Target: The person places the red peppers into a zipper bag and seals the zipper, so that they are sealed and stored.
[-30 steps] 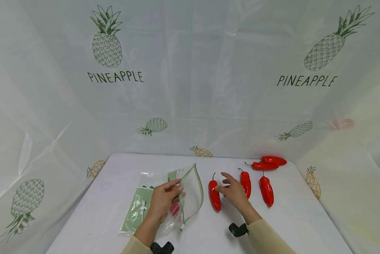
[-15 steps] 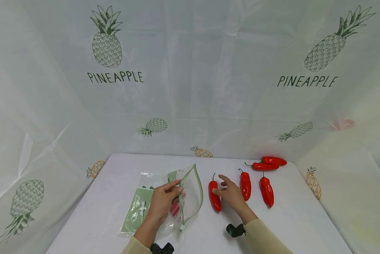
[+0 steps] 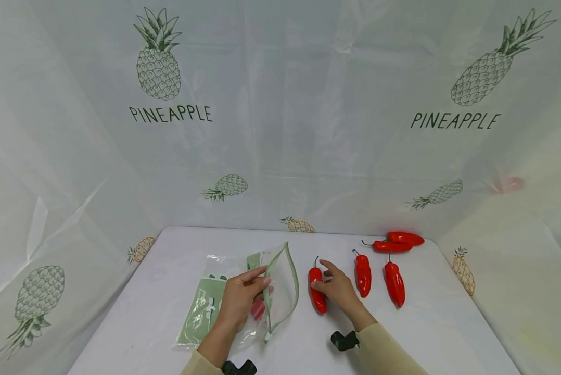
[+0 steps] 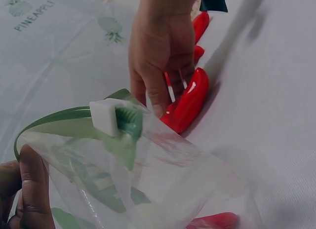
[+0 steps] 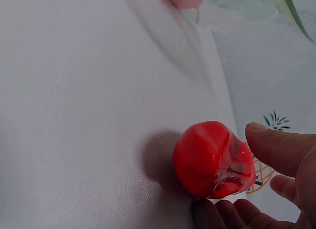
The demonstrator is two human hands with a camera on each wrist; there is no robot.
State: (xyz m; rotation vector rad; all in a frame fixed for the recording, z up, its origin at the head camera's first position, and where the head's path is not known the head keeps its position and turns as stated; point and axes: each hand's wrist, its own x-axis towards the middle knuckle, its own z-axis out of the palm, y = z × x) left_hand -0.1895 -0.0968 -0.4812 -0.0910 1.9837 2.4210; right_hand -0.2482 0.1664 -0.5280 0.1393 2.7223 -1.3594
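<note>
My left hand (image 3: 238,297) pinches the rim of a clear slider zip bag (image 4: 163,150) with green edging, its mouth gaping toward the right. A white slider (image 4: 103,118) sits at one end of the zip. Inside the bag lies a red chili pepper (image 3: 257,309), partly hidden by the fingers. My right hand (image 3: 341,291) is around another red chili pepper (image 3: 317,301) lying on the table right of the bag. Its thumb (image 5: 276,145) is at one side of this pepper (image 5: 207,160), and the fingers (image 5: 229,214) reach along the other, loosely spread.
Two chili peppers (image 3: 362,276) (image 3: 394,284) lie apart to the right, and two more (image 3: 393,246) (image 3: 406,238) overlap at the back right corner. A flat clear packet with green print (image 3: 200,312) lies under the left arm. A pineapple-print sheet (image 3: 299,156) hangs behind the table.
My right hand has moved slightly left and in closer around the nearest chili pepper, uncovering the pepper to its right. The left hand and the zip bag have stayed almost still.
</note>
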